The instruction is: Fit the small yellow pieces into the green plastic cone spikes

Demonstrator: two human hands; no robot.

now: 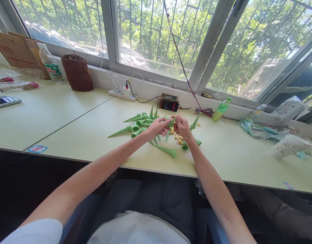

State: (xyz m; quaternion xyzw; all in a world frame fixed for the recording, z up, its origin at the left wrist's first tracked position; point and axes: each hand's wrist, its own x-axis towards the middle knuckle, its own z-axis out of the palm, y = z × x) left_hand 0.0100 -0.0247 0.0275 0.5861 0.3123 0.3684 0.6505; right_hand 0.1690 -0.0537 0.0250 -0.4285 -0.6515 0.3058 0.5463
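Note:
My left hand [159,127] grips a green plastic spike [172,121], a hollow cone with a wider collar, above the pile in the middle of the table. My right hand [182,126] is closed, its fingertips pinched together right by the tip of that spike. What lies between those fingertips is hidden. Several more green spikes lie around and under my hands, including a long one [121,130] to the left and another one [167,150] in front. Small yellow plastic pieces [179,139] are heaped beneath my right hand.
Behind the pile lie a black device [168,105] and a bundled cable [205,112]. A green bottle [221,109] leans at the right. White packaging [289,145] lies farther right. A power strip [122,94], brown bag [77,73] and clear bottle [50,64] stand along the window wall.

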